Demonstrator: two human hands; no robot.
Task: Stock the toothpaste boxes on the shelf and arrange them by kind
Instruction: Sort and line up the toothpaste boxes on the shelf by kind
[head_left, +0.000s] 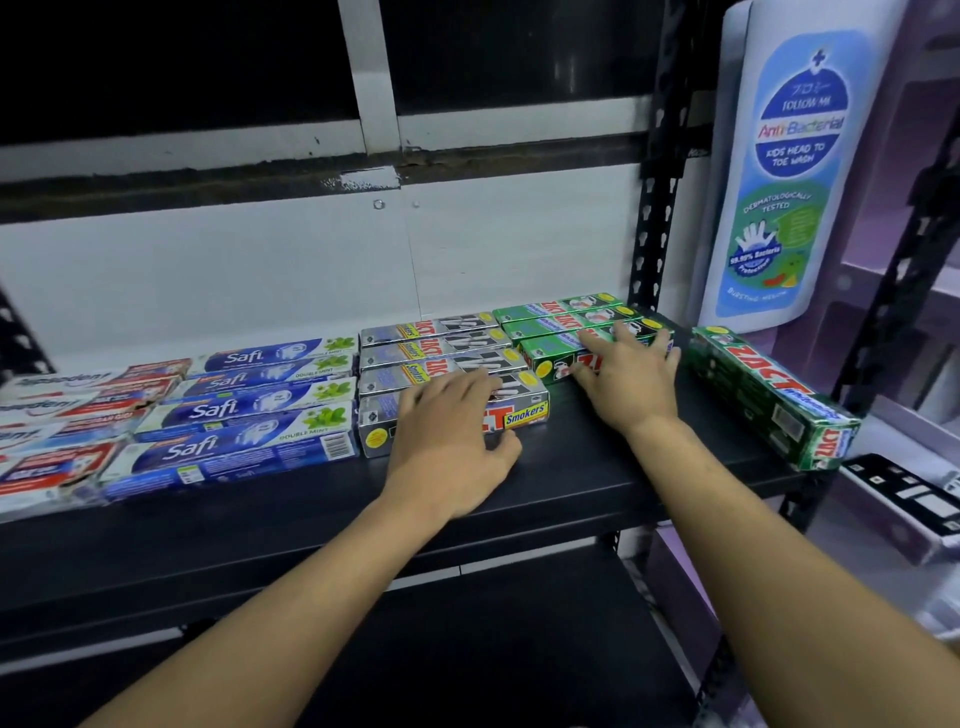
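Rows look sorted by kind. Your left hand (457, 441) and right hand (628, 374) press, fingers spread, on silver boxes (410, 376) and green boxes (550, 318); stray green box (769, 395) not yet aligned.

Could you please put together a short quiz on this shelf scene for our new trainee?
1. True or false: the left hand rests on the front silver Zact Smokers box.
2. Which boxes does the right hand touch? A) blue Safi boxes B) green Zact boxes C) red-and-white boxes
3. Fill in: one green box lies apart from its row, at the ___ end of the shelf.

Key: 1 true; 2 B; 3 right.
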